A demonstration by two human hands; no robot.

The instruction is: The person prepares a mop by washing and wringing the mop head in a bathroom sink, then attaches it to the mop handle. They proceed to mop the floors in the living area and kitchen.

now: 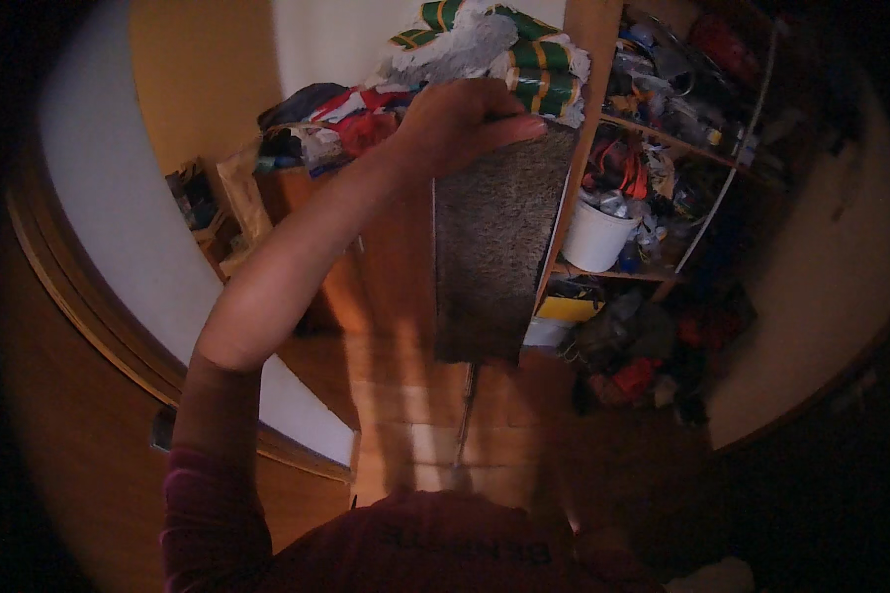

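Observation:
A dark grey shaggy mop pad (500, 244) with thin white side edges is held up in front of me. My left hand (467, 122) grips its upper end, thumb lying across the near face. Deep in shadow, my right hand (545, 382) is at the pad's lower edge; its fingers are too dark to make out. A thin metal pole (466, 419) shows below the pad and slants down over the floor. Just beyond my left hand is a fluffy white-grey textile (482, 44) with green and yellow striped parts; whether it joins the pad is hidden.
Clothes (356, 122) are heaped on a wooden cabinet (393, 252) behind the pad. At right, a crowded shelf unit (667, 141) holds a white bucket (599, 233), with more items (630, 370) piled on the floor (423, 434). A white wall edge (304, 415) stands at left.

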